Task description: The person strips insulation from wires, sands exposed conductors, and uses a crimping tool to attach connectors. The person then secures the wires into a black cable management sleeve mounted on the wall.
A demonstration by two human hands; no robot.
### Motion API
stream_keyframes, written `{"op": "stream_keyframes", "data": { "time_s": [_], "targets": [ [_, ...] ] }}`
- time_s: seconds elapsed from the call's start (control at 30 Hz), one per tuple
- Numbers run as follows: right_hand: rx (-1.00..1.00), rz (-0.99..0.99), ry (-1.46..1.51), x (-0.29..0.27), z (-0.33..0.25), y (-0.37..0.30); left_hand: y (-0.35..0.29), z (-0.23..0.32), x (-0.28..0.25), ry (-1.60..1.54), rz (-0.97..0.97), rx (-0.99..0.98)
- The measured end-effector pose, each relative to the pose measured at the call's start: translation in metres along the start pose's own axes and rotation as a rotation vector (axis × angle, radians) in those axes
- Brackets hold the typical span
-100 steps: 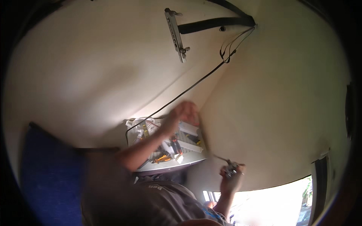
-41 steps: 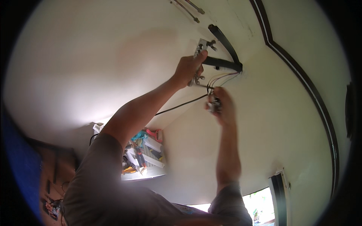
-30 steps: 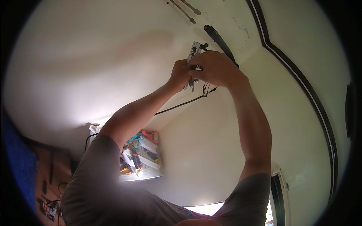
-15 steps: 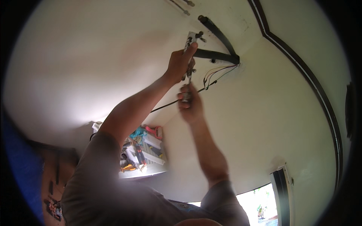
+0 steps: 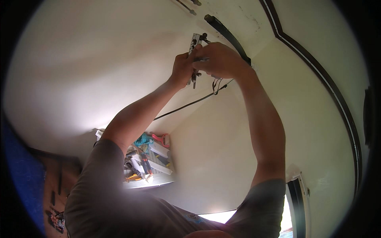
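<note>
My left hand (image 5: 183,69) and right hand (image 5: 220,59) meet on a silver-grey metal bracket (image 5: 193,43), against a cream ceiling (image 5: 79,59). From the bracket trail black wires (image 5: 190,105) and a black strip (image 5: 226,33). My sleeves (image 5: 103,190) are plain grey.

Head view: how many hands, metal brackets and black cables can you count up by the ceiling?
Hands: 2, the left hand and the right hand
Metal bracket: 1
Black cable: 1
Total: 4
</note>
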State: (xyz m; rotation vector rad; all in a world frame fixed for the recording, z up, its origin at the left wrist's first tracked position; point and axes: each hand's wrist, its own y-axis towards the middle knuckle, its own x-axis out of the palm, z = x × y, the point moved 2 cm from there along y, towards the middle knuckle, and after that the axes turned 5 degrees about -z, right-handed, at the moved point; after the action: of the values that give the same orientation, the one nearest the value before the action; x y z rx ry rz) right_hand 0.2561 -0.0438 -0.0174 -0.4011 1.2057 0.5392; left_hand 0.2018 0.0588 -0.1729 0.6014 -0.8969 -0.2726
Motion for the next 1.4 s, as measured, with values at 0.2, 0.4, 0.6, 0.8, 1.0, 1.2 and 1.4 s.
{"op": "stream_keyframes", "data": {
  "time_s": [0.2,0.4,0.6,0.8,1.0,1.2,1.4],
  "targets": [
    [0.055,0.296,1.563,0.119,0.061,-0.025,-0.001,0.009,0.005,0.133,-0.035,-0.037],
    [-0.148,0.622,2.48,0.251,0.016,-0.011,-0.002,0.011,0.011,0.088,0.043,-0.088],
    [0.409,0.498,0.967,0.063,0.033,-0.095,0.003,0.012,0.003,0.313,-0.021,-0.024],
    [0.04,0.562,-0.696,-0.03,-0.053,-0.055,0.009,-0.009,0.003,0.071,-0.081,-0.033],
    [-0.023,0.385,-0.939,-0.004,-0.097,-0.009,0.004,-0.012,0.009,0.519,0.08,0.646],
    [0.016,0.177,-0.773,-0.067,-0.084,0.021,0.0,-0.003,0.005,0.158,0.005,-0.039],
    [0.057,0.148,-0.61,-0.089,-0.08,0.028,0.001,0.013,0.009,0.166,0.053,-0.054]
  ]
}}
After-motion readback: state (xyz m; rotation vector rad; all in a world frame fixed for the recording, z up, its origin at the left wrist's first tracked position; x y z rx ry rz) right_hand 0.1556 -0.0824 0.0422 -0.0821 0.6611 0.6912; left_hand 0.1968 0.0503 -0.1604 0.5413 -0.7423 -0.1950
